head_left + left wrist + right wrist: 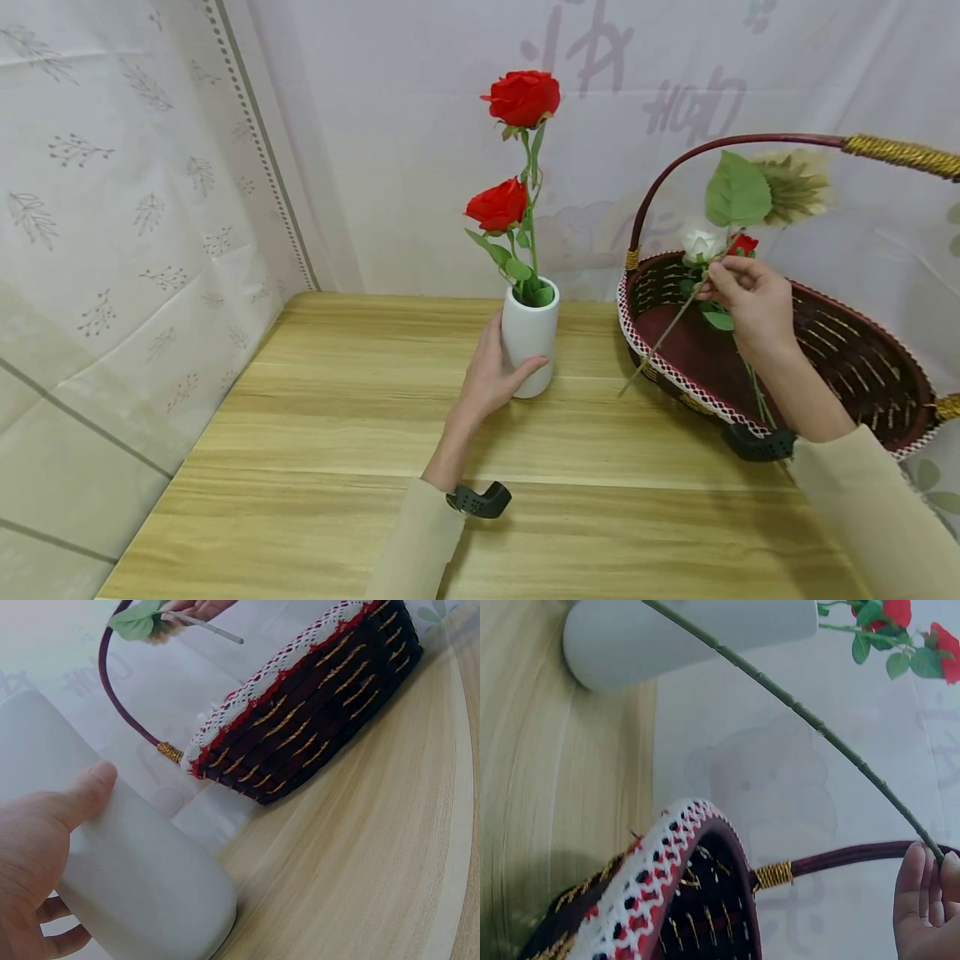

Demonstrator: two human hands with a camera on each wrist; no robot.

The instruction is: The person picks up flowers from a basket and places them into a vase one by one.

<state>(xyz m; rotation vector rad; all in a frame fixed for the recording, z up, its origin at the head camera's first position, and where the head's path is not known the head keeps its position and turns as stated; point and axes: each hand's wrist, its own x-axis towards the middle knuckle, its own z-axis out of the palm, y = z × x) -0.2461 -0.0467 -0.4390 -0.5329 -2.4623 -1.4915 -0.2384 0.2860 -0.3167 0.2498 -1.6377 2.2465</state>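
Observation:
My left hand (486, 379) grips a white vase (531, 337), thumb in front and fingers curled round its far side, as the left wrist view also shows. Two red artificial roses (523, 98) stand in the vase, one higher than the other. Over the basket, my right hand (757, 308) pinches the green stem (802, 712) of an artificial flower (797, 190) with pale petals and a large green leaf (738, 190). Its bare stem end slants down left past the basket rim. Behind the right hand, a white rose (702, 247) and a small red rose (742, 244) show, partly hidden.
A dark woven basket (862, 350) with white lace trim and a tall arched handle (750, 140) stands right of the vase. Both rest on the wooden table (337, 400). Patterned cloth (405, 150) hangs behind and at the left.

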